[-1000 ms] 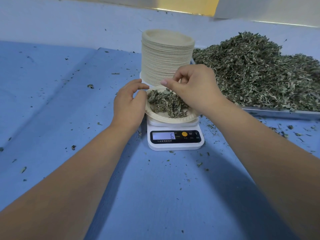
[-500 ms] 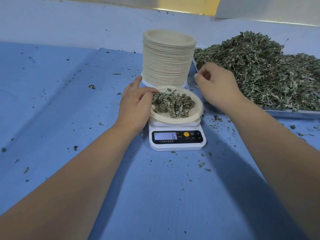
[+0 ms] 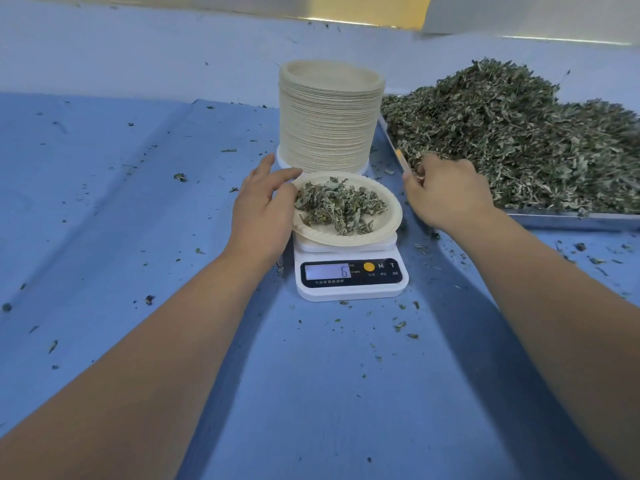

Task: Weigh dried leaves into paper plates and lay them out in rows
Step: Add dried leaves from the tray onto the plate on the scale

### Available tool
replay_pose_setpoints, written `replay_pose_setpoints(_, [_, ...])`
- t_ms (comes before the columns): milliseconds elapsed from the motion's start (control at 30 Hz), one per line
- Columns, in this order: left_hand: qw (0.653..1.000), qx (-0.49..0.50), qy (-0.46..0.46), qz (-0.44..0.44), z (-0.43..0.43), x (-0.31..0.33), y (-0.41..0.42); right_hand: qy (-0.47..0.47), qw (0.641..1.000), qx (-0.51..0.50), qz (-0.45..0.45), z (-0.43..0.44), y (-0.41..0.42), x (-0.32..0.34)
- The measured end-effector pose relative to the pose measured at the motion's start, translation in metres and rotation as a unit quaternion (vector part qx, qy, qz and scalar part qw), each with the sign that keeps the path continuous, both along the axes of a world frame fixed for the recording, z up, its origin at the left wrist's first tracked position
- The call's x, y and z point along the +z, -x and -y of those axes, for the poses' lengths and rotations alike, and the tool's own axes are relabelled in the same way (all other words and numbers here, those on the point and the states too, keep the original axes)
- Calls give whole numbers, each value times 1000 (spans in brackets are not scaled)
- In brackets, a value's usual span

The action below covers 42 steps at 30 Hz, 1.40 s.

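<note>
A paper plate (image 3: 390,227) with a small heap of dried leaves (image 3: 341,206) sits on a white digital scale (image 3: 351,293) whose display reads 6. My left hand (image 3: 261,211) rests against the plate's left rim, fingers fairly straight and the forefinger reaching along its far edge. My right hand (image 3: 446,197) is to the right of the plate, at the near corner of the big leaf heap (image 3: 519,140). Its fingers are curled round a pinch of leaves there.
A tall stack of paper plates (image 3: 329,126) stands just behind the scale. The leaf heap lies on a metal tray (image 3: 571,220) at the right. Blue cloth (image 3: 138,202) covers the table, strewn with leaf crumbs, most of them around the scale.
My right hand has left the plate and moved right to the tray's edge and the leaf heap. My left hand has closed in against the plate's left rim. The scale reading stays 6.
</note>
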<state>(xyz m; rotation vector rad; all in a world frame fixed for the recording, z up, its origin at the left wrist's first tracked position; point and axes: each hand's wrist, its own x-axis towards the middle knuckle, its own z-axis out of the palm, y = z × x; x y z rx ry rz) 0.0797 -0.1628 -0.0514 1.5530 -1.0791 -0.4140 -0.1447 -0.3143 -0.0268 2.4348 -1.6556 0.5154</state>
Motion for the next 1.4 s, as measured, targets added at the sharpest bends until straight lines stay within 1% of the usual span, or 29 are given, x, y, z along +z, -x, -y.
replay_pose_setpoints(67, [1000,7,-3,-12,1,-1,-1,-64,997,-13,-35,-2,0,1])
replay_pose_setpoints(100, [1000,8,-2,-15,2,-2,-2,-89,995,-12,-34,-2,0,0])
replay_pose_setpoints(133, [1000,9,1,-19,2,-2,-2,-95,995,-9,-26,-2,0,-1])
replay_pose_setpoints(300, [999,15,11,-34,4,-6,-4,-68,997,-4,39,-1,4,-1])
replay_pose_setpoints(433, [999,19,16,-37,4,-6,-5,-7,995,-20,94,6,8,4])
replay_pose_setpoints(500, [999,20,19,-39,4,-5,-4,24,993,-6,115,10,10,7])
replay_pose_setpoints(567, [998,18,23,-47,4,-6,-4,33,990,9,135,13,11,8])
replay_pose_setpoints(867, [998,20,26,-48,5,-7,-5,68,988,57,130,21,11,13])
replay_pose_setpoints(1033, [998,21,28,-50,6,-7,-6,65,989,50,125,23,9,13])
replay_pose_setpoints(1167, [998,18,30,-45,6,-8,-7,70,993,25,91,22,8,11])
replay_pose_setpoints(1300, [999,21,26,-37,5,-8,-7,88,990,6,107,23,9,15])
replay_pose_setpoints(1400, [999,21,25,-37,5,-7,-5,60,993,14,96,24,10,15])
